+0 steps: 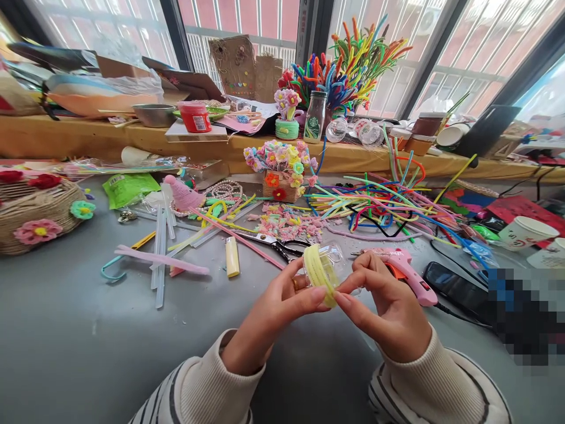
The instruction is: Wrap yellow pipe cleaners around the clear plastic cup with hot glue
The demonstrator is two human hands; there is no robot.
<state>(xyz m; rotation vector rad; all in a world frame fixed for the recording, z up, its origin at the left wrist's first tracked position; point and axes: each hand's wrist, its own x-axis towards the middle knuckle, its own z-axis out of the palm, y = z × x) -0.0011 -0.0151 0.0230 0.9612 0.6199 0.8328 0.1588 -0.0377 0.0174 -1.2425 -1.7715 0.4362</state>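
My left hand (278, 306) is closed around a small clear plastic cup (336, 259), which is tipped on its side above the table. Rows of fuzzy yellow pipe cleaner (314, 266) wrap the cup's near end. My right hand (391, 312) pinches at the lower edge of this yellow band, thumb and forefinger pressed together. Just beyond the right hand lies a pink glue gun (410, 274), partly covered by the fingers. Black-handled scissors (282, 247) rest behind the cup.
Clear glue sticks (159, 259) and a yellow lighter (232, 257) lie to the left. Loose pipe cleaners (375, 203) are heaped at the back right, near pastel scraps (286, 222). A phone (454, 288) sits at right. A woven basket (39, 206) stands far left.
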